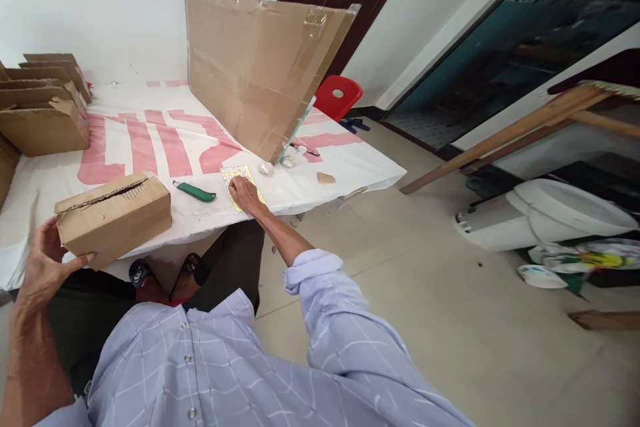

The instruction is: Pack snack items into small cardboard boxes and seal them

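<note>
At the table's near left edge stands a closed cardboard box (pixel 117 217), a dark slit running along its top. My left hand (pixel 44 257) grips its left end, with the thumb along the lower front and the fingers behind. My right hand (pixel 243 192) rests on a yellow sheet (pixel 229 181) printed with small white labels. Its fingers are curled closed, and whatever they pinch is hidden beneath them. Between the box and the sheet lies a green utility knife (pixel 195 191).
A large taped cardboard panel (pixel 250 60) stands upright on the cloth-covered table (pixel 200 97). Several open cardboard boxes (pixel 45 120) are at the left. Tape rolls (pixel 266 167) and a cardboard scrap (pixel 326 177) lie to the right, with a red chair (pixel 339 95) behind.
</note>
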Demonstrator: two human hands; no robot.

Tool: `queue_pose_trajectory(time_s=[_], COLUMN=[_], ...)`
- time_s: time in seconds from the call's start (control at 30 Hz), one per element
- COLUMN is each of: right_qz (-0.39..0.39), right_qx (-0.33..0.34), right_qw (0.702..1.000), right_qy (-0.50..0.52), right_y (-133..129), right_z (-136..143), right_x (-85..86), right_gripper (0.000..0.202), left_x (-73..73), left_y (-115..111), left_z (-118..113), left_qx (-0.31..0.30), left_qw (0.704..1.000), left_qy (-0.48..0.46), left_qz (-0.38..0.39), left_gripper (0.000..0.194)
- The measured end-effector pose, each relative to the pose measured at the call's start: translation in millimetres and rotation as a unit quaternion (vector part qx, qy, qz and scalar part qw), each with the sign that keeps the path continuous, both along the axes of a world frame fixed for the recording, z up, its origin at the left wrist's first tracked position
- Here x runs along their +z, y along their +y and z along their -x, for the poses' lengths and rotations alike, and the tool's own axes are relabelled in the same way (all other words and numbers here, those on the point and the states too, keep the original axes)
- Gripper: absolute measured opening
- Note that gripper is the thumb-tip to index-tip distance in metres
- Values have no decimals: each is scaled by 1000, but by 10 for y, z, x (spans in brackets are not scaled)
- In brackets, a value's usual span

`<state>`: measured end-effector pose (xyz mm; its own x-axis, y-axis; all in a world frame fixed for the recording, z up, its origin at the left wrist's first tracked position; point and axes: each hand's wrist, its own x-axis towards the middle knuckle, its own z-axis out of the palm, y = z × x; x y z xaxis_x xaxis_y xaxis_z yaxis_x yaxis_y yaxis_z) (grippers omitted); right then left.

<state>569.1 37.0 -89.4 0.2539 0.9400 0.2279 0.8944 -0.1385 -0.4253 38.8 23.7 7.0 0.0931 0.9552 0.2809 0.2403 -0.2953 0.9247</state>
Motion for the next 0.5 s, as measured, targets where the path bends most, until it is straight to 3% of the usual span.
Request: queue_pose_trajectory(time_s=[0.5], right_qz=[-17], right_qx=[17], right_qw=[998], right_qy=[-52], right_y=[-18], right_z=[21], right_x=[-102], right_gripper=[22], left_x=[22], left_y=[-22], left_z=[-13], left_qx=[-14], left_qw=[1000], left_qy=[6], left_qz=[8], left_gripper=[125])
